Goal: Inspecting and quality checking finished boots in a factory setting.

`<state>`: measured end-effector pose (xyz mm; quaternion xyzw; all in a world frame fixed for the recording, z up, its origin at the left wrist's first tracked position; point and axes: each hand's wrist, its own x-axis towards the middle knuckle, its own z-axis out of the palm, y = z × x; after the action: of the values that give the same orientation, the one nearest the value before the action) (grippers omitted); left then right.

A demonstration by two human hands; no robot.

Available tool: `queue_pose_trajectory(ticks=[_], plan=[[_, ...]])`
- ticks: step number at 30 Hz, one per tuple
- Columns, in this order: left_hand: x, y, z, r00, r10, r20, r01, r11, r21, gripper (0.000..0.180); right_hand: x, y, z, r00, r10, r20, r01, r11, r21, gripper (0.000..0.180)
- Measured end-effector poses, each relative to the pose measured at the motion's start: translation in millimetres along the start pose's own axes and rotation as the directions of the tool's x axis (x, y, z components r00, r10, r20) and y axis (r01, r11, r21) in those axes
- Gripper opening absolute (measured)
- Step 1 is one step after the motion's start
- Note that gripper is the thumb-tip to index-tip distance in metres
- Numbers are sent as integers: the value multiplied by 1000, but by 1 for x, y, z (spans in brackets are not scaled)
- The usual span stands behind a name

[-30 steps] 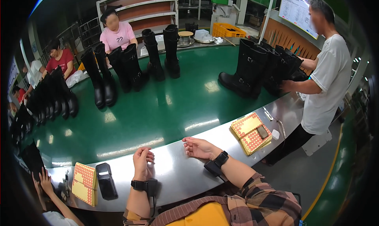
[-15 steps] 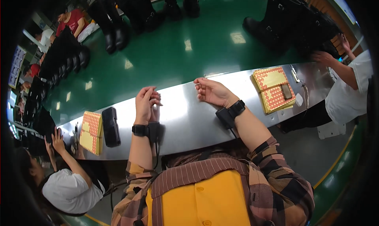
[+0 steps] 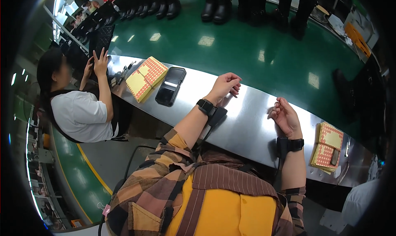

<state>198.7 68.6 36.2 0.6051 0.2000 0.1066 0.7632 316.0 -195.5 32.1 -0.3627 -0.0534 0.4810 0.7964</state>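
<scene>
Left hand (image 3: 226, 86), right hand (image 3: 285, 117): both loosely curled, empty. Black phone (image 3: 170, 86) lies at left hand's 9 o'clock; yellow stack (image 3: 328, 142), printed with red circles, at right hand's 4 o'clock.

Left hand (image 3: 225, 86) and right hand (image 3: 285, 115) over metal counter (image 3: 251, 122)

Both are loosely curled. A black phone (image 3: 170, 86) lies near the left, beside a stack of yellow sheets (image 3: 144, 80). A second stack (image 3: 327, 143), topped by a dark block (image 3: 335, 157), lies near the right. Black boots (image 3: 222, 11) stand on the green table (image 3: 235, 46).
</scene>
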Motion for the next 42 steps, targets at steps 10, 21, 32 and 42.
queue_pose_trajectory(ticks=[10, 21, 32, 42], plan=[[-1, -14, 1, 999, -32, -21, 28, 986, -165, 9, -1, 4, 0, 1000, 7, 10, -7, 1000, -30, 13], [3, -19, -1, 990, 144, -12, -144, 989, 15, 14, 0, 4, 0, 999, -36, -39, 34, 998, -51, 13], [-5, -11, 3, 989, 145, -35, -144, 989, 18, 17, -2, 1, 1, 999, 1, -44, -1, 1000, 2, 15], [-12, 0, 6, 993, 104, -60, -106, 994, -20, 22, -7, 1, 10, 998, -25, -63, 23, 999, -38, 14]])
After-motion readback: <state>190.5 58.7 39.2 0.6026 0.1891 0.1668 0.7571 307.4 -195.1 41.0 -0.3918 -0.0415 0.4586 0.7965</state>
